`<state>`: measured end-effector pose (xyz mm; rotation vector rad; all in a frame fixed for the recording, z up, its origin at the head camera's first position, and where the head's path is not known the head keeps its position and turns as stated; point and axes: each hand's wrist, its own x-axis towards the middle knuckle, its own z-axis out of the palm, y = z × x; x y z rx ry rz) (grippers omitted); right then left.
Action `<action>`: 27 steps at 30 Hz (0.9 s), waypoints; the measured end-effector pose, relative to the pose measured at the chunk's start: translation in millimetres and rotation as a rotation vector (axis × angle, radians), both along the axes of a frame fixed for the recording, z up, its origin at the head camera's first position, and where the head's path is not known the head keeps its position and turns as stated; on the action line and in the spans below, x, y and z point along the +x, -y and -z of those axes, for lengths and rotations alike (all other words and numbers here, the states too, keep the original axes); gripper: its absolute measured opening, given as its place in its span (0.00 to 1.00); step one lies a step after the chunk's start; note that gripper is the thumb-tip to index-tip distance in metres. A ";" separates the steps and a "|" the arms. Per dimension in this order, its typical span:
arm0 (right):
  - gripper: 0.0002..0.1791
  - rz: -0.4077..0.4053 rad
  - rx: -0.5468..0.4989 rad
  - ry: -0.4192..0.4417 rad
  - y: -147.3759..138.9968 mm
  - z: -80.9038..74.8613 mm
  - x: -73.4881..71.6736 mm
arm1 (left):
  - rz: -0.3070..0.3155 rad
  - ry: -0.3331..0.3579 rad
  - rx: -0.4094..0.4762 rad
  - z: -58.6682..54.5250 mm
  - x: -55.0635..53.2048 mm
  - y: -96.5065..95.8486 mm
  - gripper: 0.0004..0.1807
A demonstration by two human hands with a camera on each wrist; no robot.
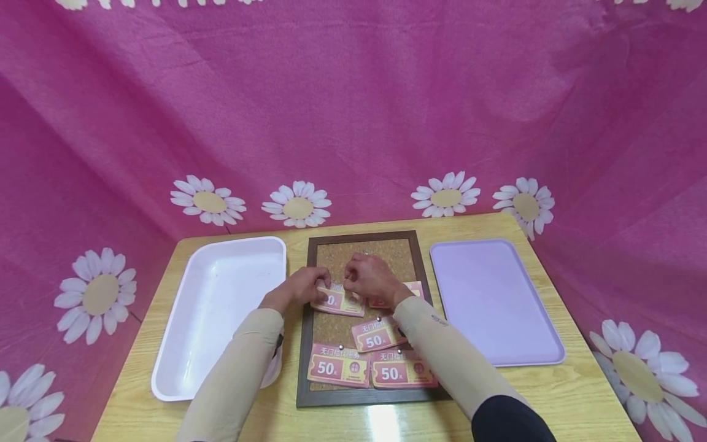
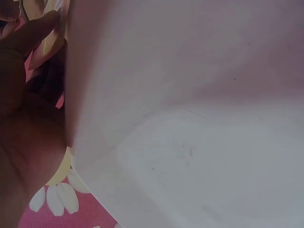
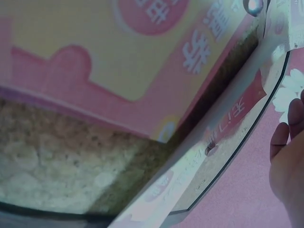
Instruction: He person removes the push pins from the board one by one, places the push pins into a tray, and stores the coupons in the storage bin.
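Note:
A framed corkboard (image 1: 334, 331) lies mid-table with several pink-and-yellow 50 coupons on it. My left hand (image 1: 304, 285) pinches the left end of the upper-left coupon (image 1: 343, 304), its thumb on the face. At that coupon's upper right, the thumb and fingers of my right hand (image 1: 372, 277) are drawn together; I cannot tell what is between them. Round silver pin heads show at the top edges of the middle coupon (image 1: 374, 341), the lower-left coupon (image 1: 338, 368) and the lower-right coupon (image 1: 394, 371). My right forearm partly covers the upper-right coupon (image 1: 414, 287).
To the left stands a deep white tub (image 1: 221, 301), its wall close by my left wrist. A flat lilac tray (image 1: 491, 301) lies right of the board. Behind the wooden table (image 1: 469, 227) hangs a pink cloth (image 1: 353, 123) with daisies.

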<state>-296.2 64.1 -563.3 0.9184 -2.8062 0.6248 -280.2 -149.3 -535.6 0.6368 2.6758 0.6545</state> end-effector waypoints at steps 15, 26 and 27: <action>0.06 0.047 -0.022 0.010 -10.4 -11.7 -1.3 | -0.060 0.064 0.070 -5.8 2.2 -4.7 0.12; 0.08 0.059 -0.053 -0.011 -20.0 -23.9 -1.8 | -0.141 0.112 0.179 -10.0 4.8 -6.8 0.12; 0.08 0.060 -0.057 -0.014 -21.2 -24.6 -1.7 | -0.145 0.113 0.189 -11.5 5.1 -7.1 0.11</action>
